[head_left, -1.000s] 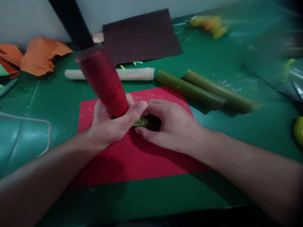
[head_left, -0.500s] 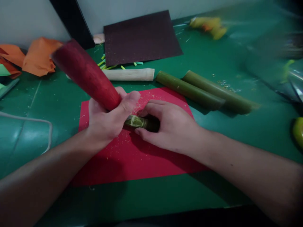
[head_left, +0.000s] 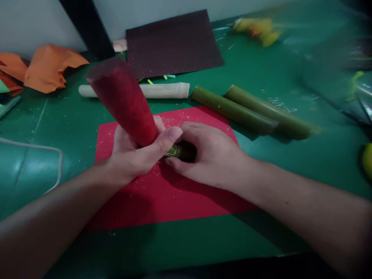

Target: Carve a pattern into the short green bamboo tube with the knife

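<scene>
My left hand (head_left: 139,153) is wrapped round a thick red cylinder (head_left: 124,102), like a tool's handle, leaning up and to the left. Its lower end is hidden by the hand. A short green bamboo piece (head_left: 186,151) with pale scored lines lies under my right hand (head_left: 212,153), whose fingers and thumb close round it. The left thumb reaches close to the right fingers and covers part of the bamboo. Beneath both hands is a red sheet (head_left: 139,209) sprinkled with fine pale shavings.
Behind the hands lie a pale stick (head_left: 165,91) and two green bamboo lengths (head_left: 235,110). Farther back are a dark sheet (head_left: 174,44), crumpled orange paper (head_left: 50,68) and a blurred yellow object (head_left: 257,31). A white cord (head_left: 60,162) runs along the left.
My left hand has shifted right and slightly down with the red cylinder, which now stands steeper. More of the scored bamboo is covered. My right hand has stayed almost still.
</scene>
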Motion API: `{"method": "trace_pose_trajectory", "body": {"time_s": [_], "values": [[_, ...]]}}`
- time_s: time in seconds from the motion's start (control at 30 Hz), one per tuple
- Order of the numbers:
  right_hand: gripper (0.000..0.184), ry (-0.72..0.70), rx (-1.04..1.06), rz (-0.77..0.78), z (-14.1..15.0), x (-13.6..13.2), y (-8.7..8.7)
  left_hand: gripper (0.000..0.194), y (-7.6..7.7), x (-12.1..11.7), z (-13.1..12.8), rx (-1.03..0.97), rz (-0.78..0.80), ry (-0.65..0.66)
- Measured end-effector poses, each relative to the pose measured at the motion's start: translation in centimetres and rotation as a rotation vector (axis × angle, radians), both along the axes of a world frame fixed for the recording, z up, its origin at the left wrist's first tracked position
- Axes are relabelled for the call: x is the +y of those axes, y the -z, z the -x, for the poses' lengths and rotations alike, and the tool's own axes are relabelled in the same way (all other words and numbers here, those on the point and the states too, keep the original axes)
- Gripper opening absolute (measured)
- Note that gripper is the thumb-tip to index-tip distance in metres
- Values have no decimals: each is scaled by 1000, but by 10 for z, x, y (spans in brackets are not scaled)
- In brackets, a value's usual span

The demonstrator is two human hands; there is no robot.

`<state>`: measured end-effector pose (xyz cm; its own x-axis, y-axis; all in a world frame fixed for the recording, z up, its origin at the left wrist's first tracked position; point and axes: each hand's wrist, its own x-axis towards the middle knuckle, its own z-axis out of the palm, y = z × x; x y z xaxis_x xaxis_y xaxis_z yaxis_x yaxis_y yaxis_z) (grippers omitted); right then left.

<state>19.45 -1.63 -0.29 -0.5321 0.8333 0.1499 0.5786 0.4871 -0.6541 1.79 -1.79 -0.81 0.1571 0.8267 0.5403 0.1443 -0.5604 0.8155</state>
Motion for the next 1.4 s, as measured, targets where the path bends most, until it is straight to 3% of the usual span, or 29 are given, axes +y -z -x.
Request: {"method": "trace_pose_trajectory", "body": {"time_s": [0.27,0.5,0.77,1.0,1.4], "values": [[17,8,-20,38,1,-2,-2,30,-3,6,-6,-53,69,-128],[15,12,-23,35,1,-1,-3,46,-1,5,-5,-107,101,-102],[16,6,-17,19,2,-3,-3,37,-1,0,-2,10,48,-27],[17,-13,-7,23,0,1,-1,27,-4,-6,-6,28,30,-225],[26,-19,-170,-113,-9,5,-12,34,-6,-5,-4,3,151,-201]]}}
